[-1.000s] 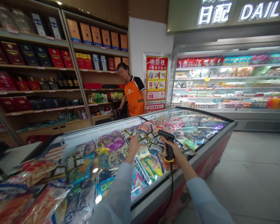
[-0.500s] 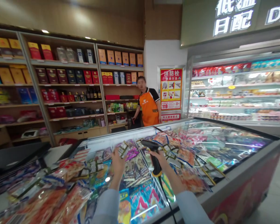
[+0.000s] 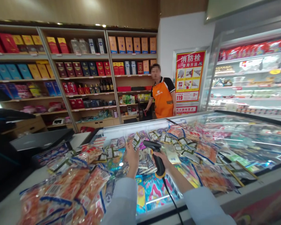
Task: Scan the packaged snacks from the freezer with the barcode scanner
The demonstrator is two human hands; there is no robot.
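Note:
My right hand (image 3: pixel 163 161) grips a black corded handheld barcode scanner (image 3: pixel 157 159) with a yellow collar at its base, its head tilted up and toward the left. My left hand (image 3: pixel 132 159) pinches a small foil-and-clear snack packet (image 3: pixel 137 140) upright, just left of the scanner's head and apart from it. Both hands are above a glass-topped chest freezer (image 3: pixel 236 125). Many flat snack packets lie across its lid, and more fill the inside. The scanner's black cord (image 3: pixel 170 200) hangs down past the freezer's front edge.
Orange snack bags (image 3: pixel 65 193) are piled on a counter at the lower left, beside a dark laptop (image 3: pixel 41 140). A person in an orange apron (image 3: pixel 162 98) stands behind the freezer, before wooden shelves of boxed goods (image 3: pixel 72 72). A refrigerated display (image 3: pixel 250 81) stands at the right.
My view has turned left, so the shelves and freezer sit further right. My left hand has come closer to the scanner, and more packets show on the freezer lid.

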